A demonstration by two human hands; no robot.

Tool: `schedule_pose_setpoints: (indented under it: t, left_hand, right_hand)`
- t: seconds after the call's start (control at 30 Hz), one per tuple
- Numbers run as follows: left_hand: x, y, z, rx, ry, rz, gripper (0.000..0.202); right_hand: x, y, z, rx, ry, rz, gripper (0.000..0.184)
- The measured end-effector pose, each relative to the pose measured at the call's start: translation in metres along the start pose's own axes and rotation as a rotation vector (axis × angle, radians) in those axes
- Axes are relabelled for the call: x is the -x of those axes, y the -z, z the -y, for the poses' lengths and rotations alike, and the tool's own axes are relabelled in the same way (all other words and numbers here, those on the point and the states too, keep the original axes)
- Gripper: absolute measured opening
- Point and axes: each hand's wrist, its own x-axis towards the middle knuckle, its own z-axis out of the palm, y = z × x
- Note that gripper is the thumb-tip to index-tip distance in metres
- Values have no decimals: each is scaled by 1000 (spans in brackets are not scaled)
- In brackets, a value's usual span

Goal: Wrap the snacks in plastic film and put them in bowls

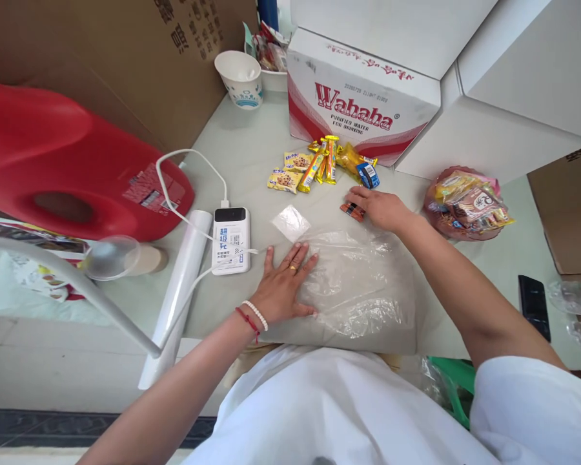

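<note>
My left hand (285, 284) lies flat with fingers spread on the left edge of a stack of clear plastic bags (358, 284) on the pale table (252, 148). My right hand (380, 208) reaches forward past the bags, its fingers curled over a small dark red snack packet (350, 210). Beyond it lies a cluster of small snack packets (319, 168): yellow cookie packs, orange bars and a blue one. One small clear bag (290, 223) lies apart, left of my right hand.
A white power bank (231, 240) with its cable and a white roll (181, 284) lie left. A red jug (62, 161), a paper cup (241, 79), a Wahaha box (363, 103), a bowl of packets (467, 203) and a black phone (534, 305) surround the area.
</note>
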Motion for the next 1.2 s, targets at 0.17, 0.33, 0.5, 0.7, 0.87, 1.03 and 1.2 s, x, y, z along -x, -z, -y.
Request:
schedule_pose_setpoints:
  t: [0.17, 0.33, 0.5, 0.7, 0.87, 1.03, 1.2]
  left_hand:
    - [-1, 4, 0, 29, 10, 74, 120]
    - [-4, 9, -1, 33, 15, 112, 123]
    - [-5, 8, 2, 24, -3, 91, 124]
    - [7, 3, 20, 19, -24, -2, 125]
    - [21, 9, 23, 27, -16, -133, 113]
    - [32, 17, 19, 27, -134, -208, 67]
    - [46, 10, 27, 84, -154, -160, 40]
  right_hand:
    - [9, 20, -13, 87, -169, -9, 48]
    - [75, 65, 16, -156, -46, -122, 69]
    - [100, 29, 94, -225, 121, 149, 60]
    - [109, -25, 98, -242, 67, 226, 66]
    - [60, -3, 17, -328, -148, -193, 61]
    - [-29, -18, -60, -218, -441, -237, 91]
    - [-27, -23, -66, -227, -475, -305, 60]
